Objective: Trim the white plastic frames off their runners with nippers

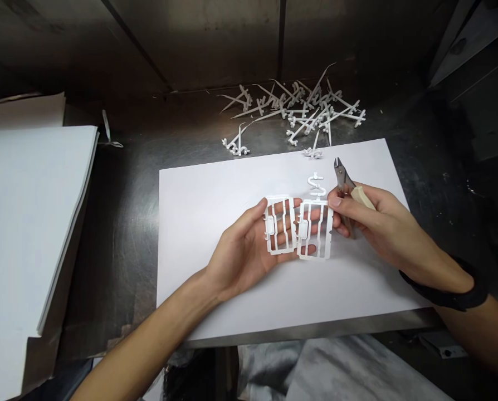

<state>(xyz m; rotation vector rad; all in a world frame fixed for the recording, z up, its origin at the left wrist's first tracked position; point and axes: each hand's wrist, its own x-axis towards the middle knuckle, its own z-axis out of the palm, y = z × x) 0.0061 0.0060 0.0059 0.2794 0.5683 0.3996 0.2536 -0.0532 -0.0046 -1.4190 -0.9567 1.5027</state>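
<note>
My left hand (244, 250) holds a flat white plastic frame (279, 250) with slots, its thumb on the upper left corner and its fingers spread behind. Close beside it is a second, similar frame (328, 245), whose upper right corner sits between the thumb and finger of my right hand (374, 214). That same hand also grips a pair of side cutters (360, 196) with cream handles, jaws pointing up and away. A curved white sprue piece (316, 184) extends above the second frame; I cannot tell whether it is still joined.
Under my hands lies a large white sheet (199, 223) on a dark metal bench (127, 195). Several white sprue offcuts (294, 108) are heaped beyond its far edge. A stack of white sheets (27, 223) stands at the left, with a thin white strip (107, 128) near it.
</note>
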